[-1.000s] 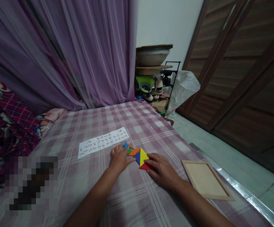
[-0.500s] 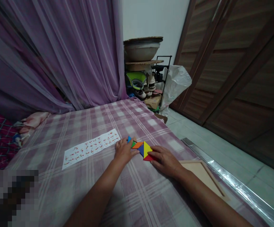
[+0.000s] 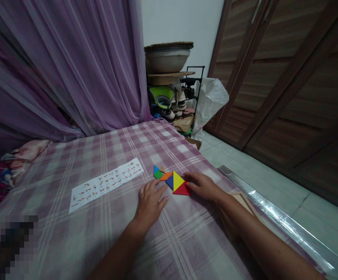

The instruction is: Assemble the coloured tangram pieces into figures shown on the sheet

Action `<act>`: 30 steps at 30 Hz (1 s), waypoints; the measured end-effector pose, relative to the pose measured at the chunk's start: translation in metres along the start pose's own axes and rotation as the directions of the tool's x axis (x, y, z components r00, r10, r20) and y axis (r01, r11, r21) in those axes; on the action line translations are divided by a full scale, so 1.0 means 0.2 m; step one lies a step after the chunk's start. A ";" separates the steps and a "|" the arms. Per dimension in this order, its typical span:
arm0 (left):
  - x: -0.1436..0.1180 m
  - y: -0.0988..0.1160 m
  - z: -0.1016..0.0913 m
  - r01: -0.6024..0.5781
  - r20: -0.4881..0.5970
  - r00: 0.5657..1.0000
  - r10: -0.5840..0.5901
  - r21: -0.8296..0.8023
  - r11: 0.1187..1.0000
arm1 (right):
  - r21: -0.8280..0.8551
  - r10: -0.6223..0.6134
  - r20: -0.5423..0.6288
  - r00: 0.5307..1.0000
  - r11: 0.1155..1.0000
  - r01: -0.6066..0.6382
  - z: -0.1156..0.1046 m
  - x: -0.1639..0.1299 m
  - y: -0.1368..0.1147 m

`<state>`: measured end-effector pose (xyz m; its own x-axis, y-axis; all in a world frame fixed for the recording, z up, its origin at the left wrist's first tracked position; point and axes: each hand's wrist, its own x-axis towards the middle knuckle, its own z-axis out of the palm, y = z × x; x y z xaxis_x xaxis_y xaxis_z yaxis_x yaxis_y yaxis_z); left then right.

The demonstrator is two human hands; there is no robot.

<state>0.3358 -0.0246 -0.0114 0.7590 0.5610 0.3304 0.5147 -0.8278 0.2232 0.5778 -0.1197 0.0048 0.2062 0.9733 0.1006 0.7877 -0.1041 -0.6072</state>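
Left hand: your left hand (image 3: 150,202) lies flat on the checked cloth (image 3: 113,233), fingers spread, just short of the puzzle pieces (image 3: 171,181), holding nothing.
Right hand: your right hand (image 3: 202,186) has its fingertips against the red piece (image 3: 183,189), fingers together; a grip is hard to tell.
Pieces: clustered between your hands.
Nearby: pattern sheet (image 3: 106,183) to the left, wooden tray (image 3: 243,202) behind your right wrist.

A bed sheet (image 3: 104,229) in pale purple and white plaid covers the bed. On it lie flat puzzle pieces (image 3: 171,181): blue, green, orange, dark blue, yellow and red. Beside them is a white paper strip (image 3: 106,183) printed with rows of small red and orange figures. A pale wooden tray (image 3: 243,200) sits at the bed's edge. Sheer purple curtains (image 3: 69,66) hang behind, near dark brown wooden doors (image 3: 288,77).
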 end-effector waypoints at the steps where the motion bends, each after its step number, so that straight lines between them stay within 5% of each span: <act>1: -0.02 0.02 0.01 -0.041 -0.009 0.999 0.041 -0.007 0.999 | 0.034 0.019 0.014 1.000 0.999 -0.020 -0.01 0.02 0.01; 10: 0.01 0.06 0.03 -0.073 -0.026 0.997 0.073 0.003 0.997 | 0.087 0.021 0.042 0.999 0.996 -0.025 0.00 0.05 0.01; 23: 0.04 0.10 0.01 -0.013 0.094 0.995 0.013 -0.005 1.000 | 0.019 -0.080 0.020 0.997 0.997 0.080 0.00 0.05 0.01; 30: 0.00 0.10 0.01 -0.033 0.117 0.993 0.031 0.013 0.999 | 0.015 -0.028 0.043 0.999 1.000 0.027 -0.03 -0.02 0.04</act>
<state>0.3463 -0.0422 -0.0083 0.8164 0.5309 0.2273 0.4944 -0.8459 0.2002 0.5861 -0.1262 0.0051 0.1586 0.9838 0.0833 0.7842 -0.0743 -0.6160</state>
